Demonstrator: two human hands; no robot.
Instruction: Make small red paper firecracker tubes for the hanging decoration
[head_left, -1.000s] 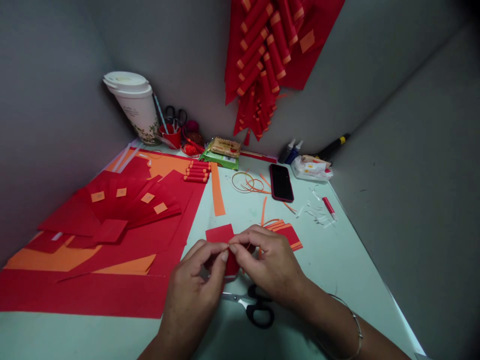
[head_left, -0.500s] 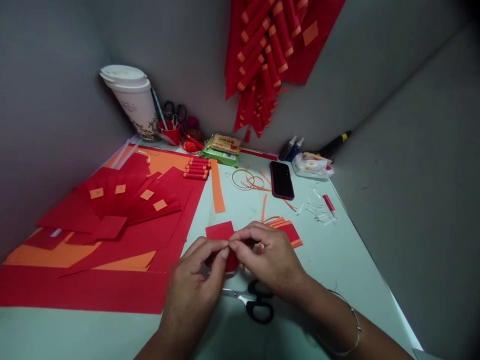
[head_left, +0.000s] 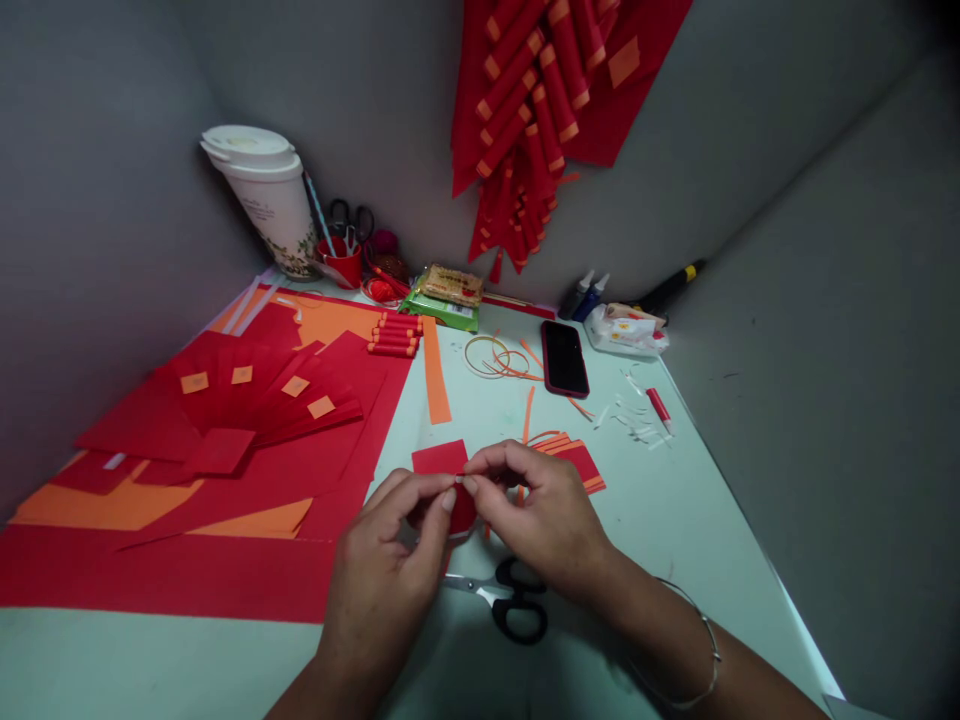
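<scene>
My left hand [head_left: 394,550] and my right hand [head_left: 536,510] meet at their fingertips over the table, both pinching a small piece too tiny to name. Below the fingertips lies a dark red paper piece [head_left: 463,518] with a pale lower edge, partly hidden by my fingers. Behind it is a flat red paper square [head_left: 440,457]. Black-handled scissors [head_left: 519,615] lie just under my right hand, their blades pointing left. Red paper pieces with orange strips [head_left: 581,465] lie beyond my right hand.
Red paper sheets [head_left: 187,575] and a folded red fan cover the left side. A phone [head_left: 565,358], an orange strip [head_left: 436,375], small red rolls [head_left: 395,335] and white scraps lie farther back. A white cup [head_left: 266,205] stands at the back left. Red roll decorations [head_left: 525,100] hang on the wall.
My right fingertips have shifted slightly away from my left ones, and a small light bit now shows between them. Everything on the table stays in place.
</scene>
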